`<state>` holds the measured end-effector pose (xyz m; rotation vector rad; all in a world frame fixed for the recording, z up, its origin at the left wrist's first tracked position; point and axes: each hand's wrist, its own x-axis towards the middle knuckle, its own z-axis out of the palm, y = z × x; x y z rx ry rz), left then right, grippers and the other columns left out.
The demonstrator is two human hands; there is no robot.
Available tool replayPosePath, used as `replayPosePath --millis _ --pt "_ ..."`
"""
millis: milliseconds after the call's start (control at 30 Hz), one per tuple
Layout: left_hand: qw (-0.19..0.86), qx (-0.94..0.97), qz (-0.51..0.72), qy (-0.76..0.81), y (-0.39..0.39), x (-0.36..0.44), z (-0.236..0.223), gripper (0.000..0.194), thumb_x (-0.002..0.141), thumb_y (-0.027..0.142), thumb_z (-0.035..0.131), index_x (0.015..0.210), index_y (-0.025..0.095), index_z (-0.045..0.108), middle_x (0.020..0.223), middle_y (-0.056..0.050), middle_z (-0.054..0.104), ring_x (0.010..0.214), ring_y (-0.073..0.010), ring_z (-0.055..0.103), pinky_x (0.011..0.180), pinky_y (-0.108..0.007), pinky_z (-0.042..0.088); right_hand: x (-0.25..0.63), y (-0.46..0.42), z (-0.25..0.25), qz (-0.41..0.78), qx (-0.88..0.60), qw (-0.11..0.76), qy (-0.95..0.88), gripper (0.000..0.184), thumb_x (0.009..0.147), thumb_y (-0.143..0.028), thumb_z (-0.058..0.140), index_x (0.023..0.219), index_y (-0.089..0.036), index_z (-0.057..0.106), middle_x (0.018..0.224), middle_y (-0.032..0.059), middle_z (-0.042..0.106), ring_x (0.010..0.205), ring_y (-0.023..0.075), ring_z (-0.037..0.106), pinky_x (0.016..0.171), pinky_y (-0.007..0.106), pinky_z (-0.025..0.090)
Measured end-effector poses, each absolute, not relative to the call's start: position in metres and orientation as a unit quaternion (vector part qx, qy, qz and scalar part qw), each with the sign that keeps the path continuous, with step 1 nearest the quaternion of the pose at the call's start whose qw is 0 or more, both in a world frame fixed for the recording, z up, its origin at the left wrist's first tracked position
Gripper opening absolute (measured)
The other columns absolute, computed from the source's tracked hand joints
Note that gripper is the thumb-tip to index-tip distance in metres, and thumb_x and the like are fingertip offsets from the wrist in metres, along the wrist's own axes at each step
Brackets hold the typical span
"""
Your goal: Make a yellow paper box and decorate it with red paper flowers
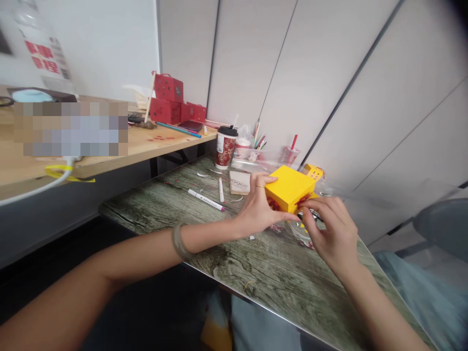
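Observation:
A yellow box [290, 184] is held up above the table, with my left hand [258, 207] closed around its left side, thumb below and fingers on top. Red cut-out decoration [273, 204] shows on the side facing my left palm. At the box's right side, my right hand [331, 222] has its thumb and fingertips drawn together on a dark red paper cut-out [303, 199]. Whether that piece is fully stuck down cannot be seen. Paper scraps [302, 234] lie on the table beneath the box.
On the wood-look table [226, 258] are a marker [205, 200], a white stick [221, 189], a small board [239, 182] and a lidded cup [225, 147]. A pen tray [252, 158] stands behind. Red boxes [166, 100] sit on the shelf [175, 140]. Another yellow piece [313, 171] is behind my box.

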<state>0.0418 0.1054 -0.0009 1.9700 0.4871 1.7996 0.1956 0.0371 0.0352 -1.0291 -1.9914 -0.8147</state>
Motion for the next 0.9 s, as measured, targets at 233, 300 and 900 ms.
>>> replayPosePath --millis 233,300,900 --pt "0.143 0.738 0.622 0.221 0.1013 0.0385 0.0003 0.079 0.057 0.041 0.078 0.113 0.026 0.024 0.121 -0.011 0.027 0.117 -0.0288 0.038 0.092 -0.046 0.042 0.1916 0.0342 0.0348 -0.322 -0.415 0.379 -0.762 0.013 0.075 -0.018 0.062 0.085 -0.021 0.055 0.081 0.0051 0.062 0.076 0.0187 0.056 0.068 0.032 0.044" --pt "0.117 0.744 0.621 0.216 0.1012 0.0377 0.0003 0.079 0.058 0.042 0.077 0.113 0.026 0.023 0.12 -0.011 0.027 0.117 -0.0294 0.038 0.091 -0.046 0.043 0.1914 0.0352 0.0343 -0.323 -0.418 0.377 -0.76 0.012 0.075 -0.017 0.062 0.083 -0.02 0.054 0.08 0.0049 0.061 0.075 0.018 0.055 0.067 0.031 0.044" --pt "0.106 0.745 0.617 0.23 0.1006 0.0378 -0.0009 0.078 0.058 0.039 0.076 0.115 0.024 0.025 0.121 -0.012 0.029 0.113 -0.0286 0.042 0.082 -0.044 0.049 0.1864 0.0349 0.0317 -0.282 -0.435 0.423 -0.743 0.011 0.072 -0.012 0.059 0.078 -0.02 0.055 0.075 0.0029 0.061 0.069 0.0157 0.055 0.063 0.03 0.044"
